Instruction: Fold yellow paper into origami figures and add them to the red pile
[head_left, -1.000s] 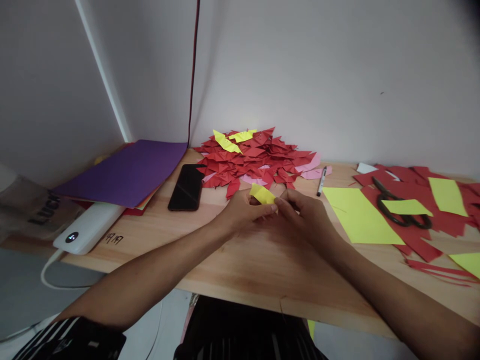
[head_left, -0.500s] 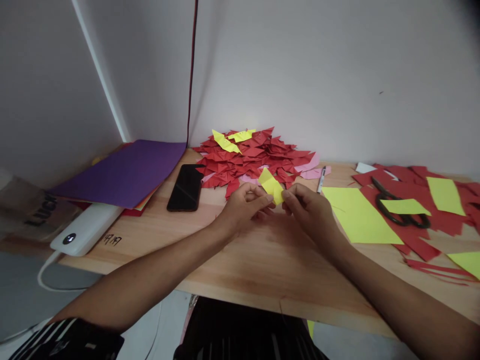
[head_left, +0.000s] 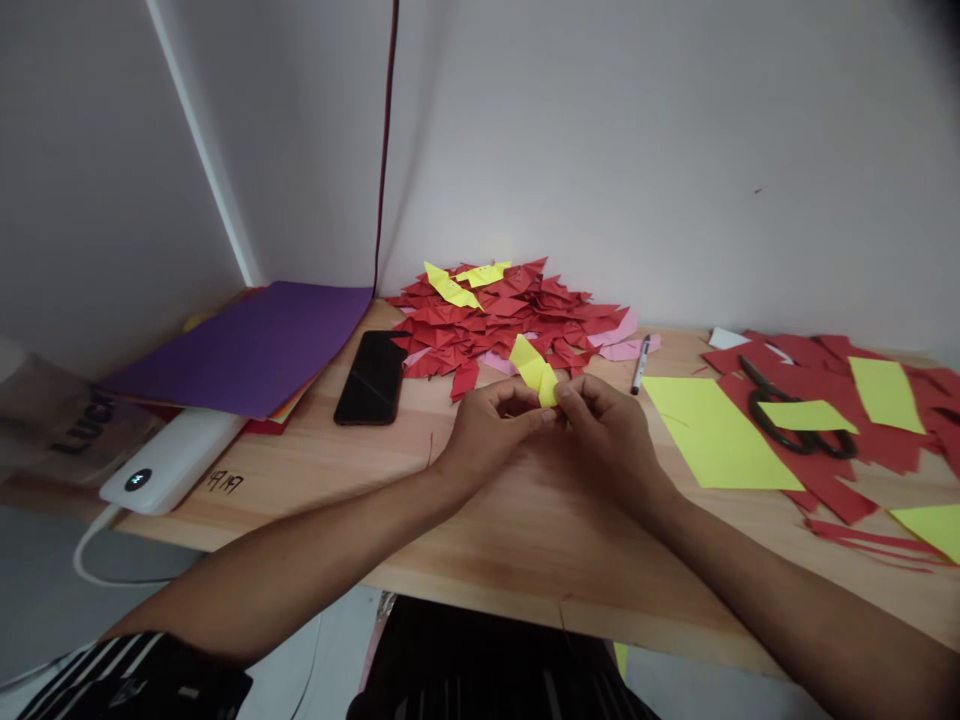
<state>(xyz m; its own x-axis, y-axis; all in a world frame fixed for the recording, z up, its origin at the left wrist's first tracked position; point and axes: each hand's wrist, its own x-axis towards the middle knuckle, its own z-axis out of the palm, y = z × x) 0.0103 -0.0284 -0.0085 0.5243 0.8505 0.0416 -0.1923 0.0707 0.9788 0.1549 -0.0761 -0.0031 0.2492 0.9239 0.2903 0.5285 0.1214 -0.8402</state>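
Observation:
Between my hands, above the wooden desk, is a small folded piece of yellow paper (head_left: 535, 370). My left hand (head_left: 496, 422) pinches its lower edge from the left, thumb on the near side. From the right, my right hand (head_left: 604, 420) grips the lower right corner between thumb and fingers. The fingertips of both hands almost meet at the bottom of the paper. Just behind them lies a heap of folded red paper pieces (head_left: 510, 310), with two folded yellow pieces (head_left: 452, 288) on top and some pink paper at its edges.
Left of the heap lie a black phone (head_left: 371, 378), a purple sheet stack (head_left: 255, 345) and a white power bank (head_left: 176, 460) with a cable. To the right are a marker (head_left: 640, 365), a yellow sheet (head_left: 720, 435), scissors (head_left: 799, 435) and red scraps (head_left: 840, 495).
My right hand has shifted slightly left, closer to my left hand. The yellow paper has tilted and moved a little left, and its lower part is now more covered by my fingers.

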